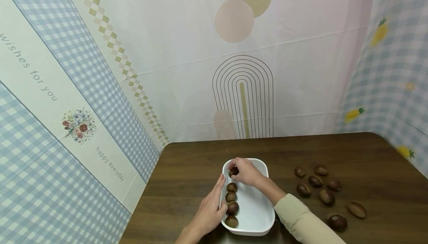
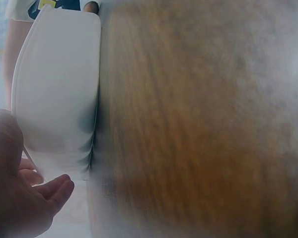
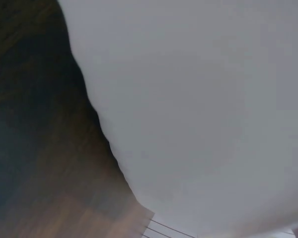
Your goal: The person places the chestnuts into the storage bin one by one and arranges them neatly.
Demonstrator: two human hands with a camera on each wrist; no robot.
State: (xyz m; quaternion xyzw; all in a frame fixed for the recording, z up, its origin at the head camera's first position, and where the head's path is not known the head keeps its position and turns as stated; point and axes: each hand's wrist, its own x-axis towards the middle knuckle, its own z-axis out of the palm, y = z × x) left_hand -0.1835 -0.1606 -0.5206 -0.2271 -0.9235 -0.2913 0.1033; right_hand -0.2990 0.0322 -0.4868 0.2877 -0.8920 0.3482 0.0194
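A white rectangular tray [image 1: 252,199] with raised walls sits on the table, a line of several brown chestnuts [image 1: 232,208] along its inner left side. My right hand [image 1: 246,172] reaches over the tray's far left corner and pinches another chestnut [image 1: 233,172], partly hidden by the fingers. Along the outside of the left wall lies my left hand [image 1: 210,206], fingers straight against it and thumb at the rim near the chestnuts. In the left wrist view this hand [image 2: 25,188] touches the pale outer wall [image 2: 59,84]. The right wrist view shows mostly the blurred white tray [image 3: 188,109].
Several loose chestnuts [image 1: 327,197] lie scattered on the brown wooden table [image 1: 187,169], right of the tray. Patterned cloth [image 1: 180,99] hangs behind the table and at both sides. My right forearm crosses the tray's right wall.
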